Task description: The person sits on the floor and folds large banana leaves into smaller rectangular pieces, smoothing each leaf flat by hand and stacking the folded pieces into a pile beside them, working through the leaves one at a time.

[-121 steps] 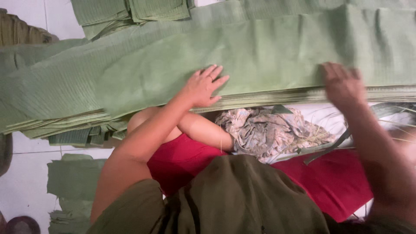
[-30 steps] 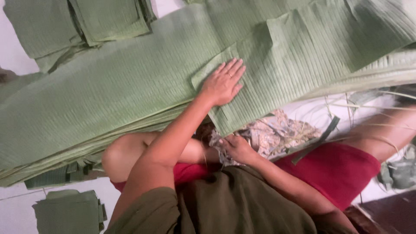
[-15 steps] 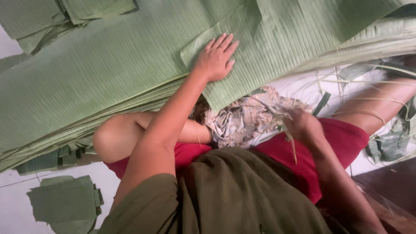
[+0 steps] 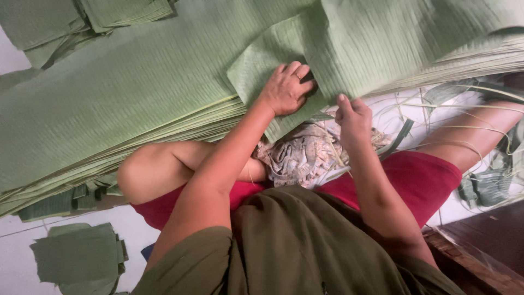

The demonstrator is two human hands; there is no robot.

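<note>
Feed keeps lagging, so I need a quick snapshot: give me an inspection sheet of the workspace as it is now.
Surface: white tiled floor.
Job's things: big stack of green leaf sheets; smaller cut leaf piece on top.
Clutter: patterned cloth on lap; folded leaf squares; leaf strips.
Grippers: left hand pressing the cut piece; right hand pinching the leaf edge.
Cables: nothing seen.
Surroundings: wooden ledge at lower right.
</note>
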